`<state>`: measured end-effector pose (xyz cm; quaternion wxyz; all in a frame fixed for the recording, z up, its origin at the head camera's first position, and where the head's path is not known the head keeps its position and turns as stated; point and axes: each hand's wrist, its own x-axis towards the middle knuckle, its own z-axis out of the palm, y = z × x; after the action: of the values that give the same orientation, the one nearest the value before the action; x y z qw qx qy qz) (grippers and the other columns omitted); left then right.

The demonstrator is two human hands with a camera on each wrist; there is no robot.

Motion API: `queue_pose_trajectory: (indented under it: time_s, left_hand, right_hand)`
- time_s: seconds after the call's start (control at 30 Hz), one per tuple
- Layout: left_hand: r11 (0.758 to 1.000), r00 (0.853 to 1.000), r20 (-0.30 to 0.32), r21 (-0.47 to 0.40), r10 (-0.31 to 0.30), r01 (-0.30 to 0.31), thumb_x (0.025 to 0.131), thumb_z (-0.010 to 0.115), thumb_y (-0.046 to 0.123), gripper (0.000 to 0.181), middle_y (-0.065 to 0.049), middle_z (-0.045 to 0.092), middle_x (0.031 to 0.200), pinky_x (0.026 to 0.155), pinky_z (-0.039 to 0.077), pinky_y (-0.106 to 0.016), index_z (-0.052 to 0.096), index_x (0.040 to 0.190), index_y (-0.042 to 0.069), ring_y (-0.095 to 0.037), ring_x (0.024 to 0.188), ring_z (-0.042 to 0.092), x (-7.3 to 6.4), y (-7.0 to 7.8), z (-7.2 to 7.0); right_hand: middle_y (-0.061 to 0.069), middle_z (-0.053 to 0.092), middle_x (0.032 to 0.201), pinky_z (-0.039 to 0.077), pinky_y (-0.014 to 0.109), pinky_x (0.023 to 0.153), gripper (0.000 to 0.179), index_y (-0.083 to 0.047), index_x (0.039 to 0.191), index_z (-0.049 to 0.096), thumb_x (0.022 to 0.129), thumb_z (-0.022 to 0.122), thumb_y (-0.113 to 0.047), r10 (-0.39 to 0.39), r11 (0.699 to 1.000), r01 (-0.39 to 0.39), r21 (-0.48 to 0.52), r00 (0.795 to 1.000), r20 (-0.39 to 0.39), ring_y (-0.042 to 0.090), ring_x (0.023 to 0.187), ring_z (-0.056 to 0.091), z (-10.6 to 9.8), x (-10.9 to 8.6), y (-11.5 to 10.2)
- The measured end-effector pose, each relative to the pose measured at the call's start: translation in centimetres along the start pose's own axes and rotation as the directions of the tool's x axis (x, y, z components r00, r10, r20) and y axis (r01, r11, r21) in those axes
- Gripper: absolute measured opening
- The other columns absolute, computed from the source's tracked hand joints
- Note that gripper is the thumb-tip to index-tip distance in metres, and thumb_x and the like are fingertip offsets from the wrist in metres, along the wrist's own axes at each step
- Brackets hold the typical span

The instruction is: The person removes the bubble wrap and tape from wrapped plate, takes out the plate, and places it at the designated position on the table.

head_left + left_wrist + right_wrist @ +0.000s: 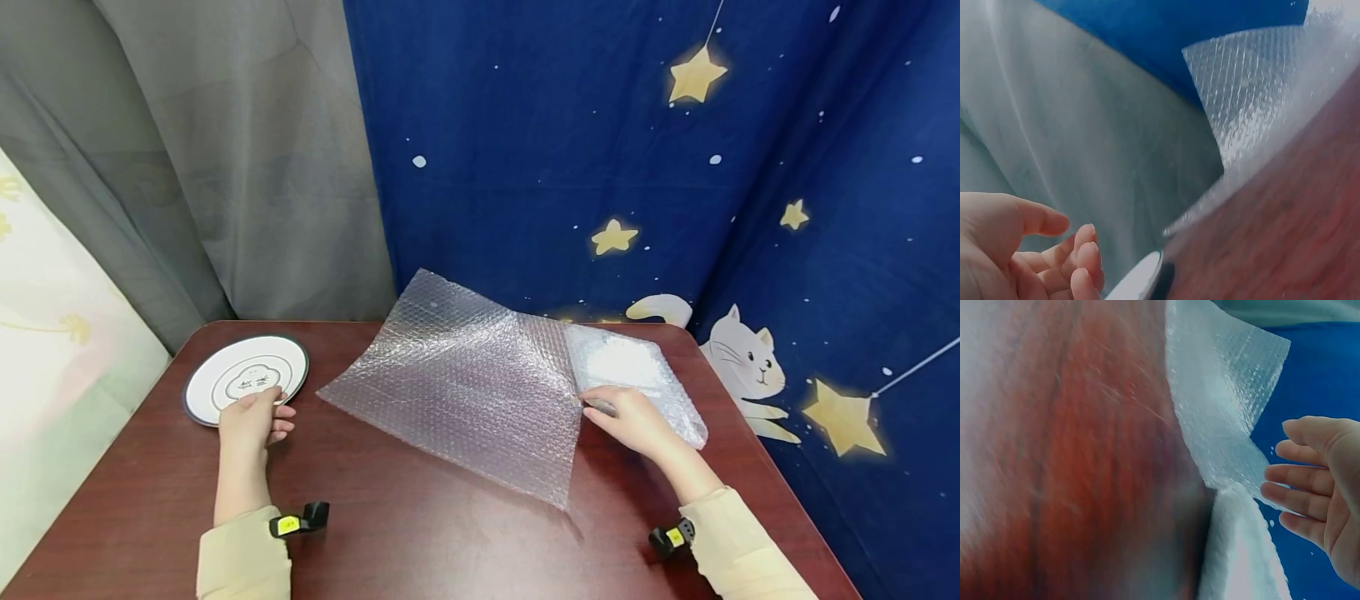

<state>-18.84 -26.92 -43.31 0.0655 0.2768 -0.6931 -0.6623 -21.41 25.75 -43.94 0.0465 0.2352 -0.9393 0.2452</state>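
My left grip, by the plate near the worktop's left edge, and right grip hang slack, empty; I'd flatten the bubble wrap.

Bare hands show beyond plain, pale cream sleeves; near the inner end of each sits a small black wrist camera with a bright yellow, dark-marked label.

Grey curtain hangs left, blue curtain takes the right, gold stars across it, reddish table out front!
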Motion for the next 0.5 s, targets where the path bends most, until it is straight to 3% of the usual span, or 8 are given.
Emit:
queue_pose_trajectory:
  time_s: [0.1, 0.2, 0.33, 0.5]
  left_hand:
    - [0.999, 0.999, 0.009, 0.007, 0.048, -0.048, 0.096, 0.052, 0.02, 0.023, 0.004, 0.062, 0.055, 0.041, 0.048, -0.019, 0.058, 0.097, -0.002, -0.007, 0.044, 0.059, -0.4, 0.6, 0.9]
    - [0.993, 0.992, 0.057, 0.018, 0.114, -0.115, 0.098, 0.051, 0.019, 0.024, 0.005, 0.063, 0.058, 0.044, 0.05, -0.02, 0.057, 0.102, -0.004, -0.008, 0.046, 0.06, -0.8, 1.1, 1.9]
    - [0.98, 0.972, 0.146, 0.048, 0.185, -0.193, 0.099, 0.049, 0.018, 0.028, 0.003, 0.065, 0.064, 0.048, 0.052, -0.022, 0.054, 0.113, -0.007, -0.007, 0.05, 0.062, -1.3, 1.6, 3.4]
    - [0.968, 0.944, 0.236, 0.046, 0.229, -0.247, 0.099, 0.047, 0.014, 0.029, 0.0, 0.066, 0.07, 0.051, 0.052, -0.021, 0.052, 0.118, -0.009, -0.007, 0.053, 0.063, -2.0, 1.9, 5.7]
  right_hand:
    - [0.01, 0.068, 0.109, 0.046, 0.049, 0.091, 0.025, -0.004, 0.11, 0.071, 0.09, 0.067, -0.017, 0.031, 1.0, -0.03, 0.003, 0.998, -0.056, 0.029, 0.106, 0.062, -0.9, 0.0, 0.3]
    - [0.013, 0.067, 0.111, 0.046, 0.05, 0.091, 0.024, -0.004, 0.11, 0.07, 0.091, 0.066, -0.018, 0.074, 0.997, -0.072, 0.017, 0.993, -0.09, 0.031, 0.108, 0.06, -1.7, -0.1, 0.7]
    - [0.016, 0.065, 0.115, 0.044, 0.051, 0.094, 0.024, -0.004, 0.111, 0.07, 0.093, 0.063, -0.019, 0.119, 0.993, -0.117, 0.023, 0.986, -0.12, 0.033, 0.112, 0.057, -2.6, -0.2, 1.6]
    - [0.018, 0.062, 0.12, 0.039, 0.053, 0.097, 0.023, -0.003, 0.109, 0.07, 0.092, 0.064, -0.017, 0.146, 0.989, -0.147, 0.006, 0.975, -0.167, 0.036, 0.116, 0.053, -3.4, -0.5, 2.7]
